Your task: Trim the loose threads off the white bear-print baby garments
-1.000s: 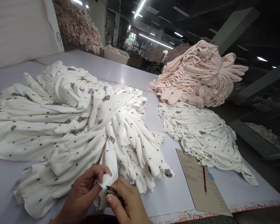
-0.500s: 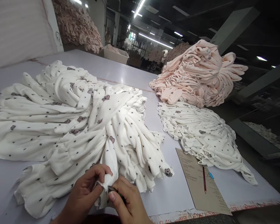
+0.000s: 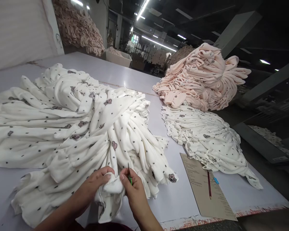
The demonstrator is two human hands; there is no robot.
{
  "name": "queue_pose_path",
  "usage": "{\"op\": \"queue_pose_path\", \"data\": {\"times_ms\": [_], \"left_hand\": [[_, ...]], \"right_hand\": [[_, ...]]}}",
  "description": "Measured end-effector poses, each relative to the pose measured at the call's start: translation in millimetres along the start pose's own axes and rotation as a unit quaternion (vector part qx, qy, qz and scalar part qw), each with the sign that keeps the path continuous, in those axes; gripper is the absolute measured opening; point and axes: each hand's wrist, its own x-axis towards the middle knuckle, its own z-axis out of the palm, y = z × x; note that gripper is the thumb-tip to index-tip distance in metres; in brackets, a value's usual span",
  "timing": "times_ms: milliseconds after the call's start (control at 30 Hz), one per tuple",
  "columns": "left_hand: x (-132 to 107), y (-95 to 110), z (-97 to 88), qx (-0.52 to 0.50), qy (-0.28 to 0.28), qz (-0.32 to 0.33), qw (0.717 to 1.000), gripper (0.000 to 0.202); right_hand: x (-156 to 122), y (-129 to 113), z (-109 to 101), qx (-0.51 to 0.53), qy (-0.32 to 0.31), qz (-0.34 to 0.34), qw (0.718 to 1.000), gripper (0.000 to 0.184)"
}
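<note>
A big heap of white garments [image 3: 69,128] printed with small grey hearts covers the left of the pale table [image 3: 125,77]. At the heap's near edge my left hand [image 3: 96,184] is closed on a bunched end of one white garment [image 3: 112,189]. My right hand [image 3: 132,189] presses against the same bunch from the right and pinches a small green-handled thread snip [image 3: 129,173], blade pointing up. Both hands touch the cloth.
A flatter stack of white printed garments [image 3: 207,138] lies to the right, with a tall pink pile [image 3: 204,80] behind it. A brown card with a red pencil [image 3: 209,184] lies by the near right edge. More pink piles and a bin stand beyond the table.
The snip was low under the cloth end; now my right hand has turned and lifted it, blade up. The garment end has dropped lower between my hands, and the view has shifted slightly.
</note>
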Motion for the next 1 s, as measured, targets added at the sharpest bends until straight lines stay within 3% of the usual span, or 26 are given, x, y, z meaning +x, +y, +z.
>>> {"op": "queue_pose_path", "data": {"times_ms": [133,233,400,567,667,833,1000], "left_hand": [[0,-3,0.9,-0.045,0.002,-0.014,0.999,0.029],[-2,-2,5.2,-0.065,-0.002,-0.008,0.998,0.027],[-7,-5,13.9,-0.019,0.050,0.040,0.998,0.027],[-10,-11,15.4,0.053,0.037,0.037,0.997,0.030],[-10,-9,17.4,0.044,0.059,0.051,0.996,0.027],[-9,0,18.6,-0.082,0.028,-0.002,0.996,0.027],[-7,0,15.6,-0.148,0.019,-0.004,0.989,0.019]], "right_hand": [[-12,-2,2,-0.130,0.089,-0.090,0.983,0.015],[-21,-7,3,-0.236,0.080,-0.167,0.954,0.009],[-20,-11,5,-0.293,0.028,-0.121,0.948,0.018],[-11,-16,-2,-0.108,0.000,-0.002,0.994,0.032],[-13,-17,-4,-0.014,-0.011,0.033,0.999,0.035],[-26,-12,-3,-0.108,0.025,-0.047,0.993,0.034],[-31,-7,-3,-0.249,0.019,-0.123,0.961,0.028]]}}
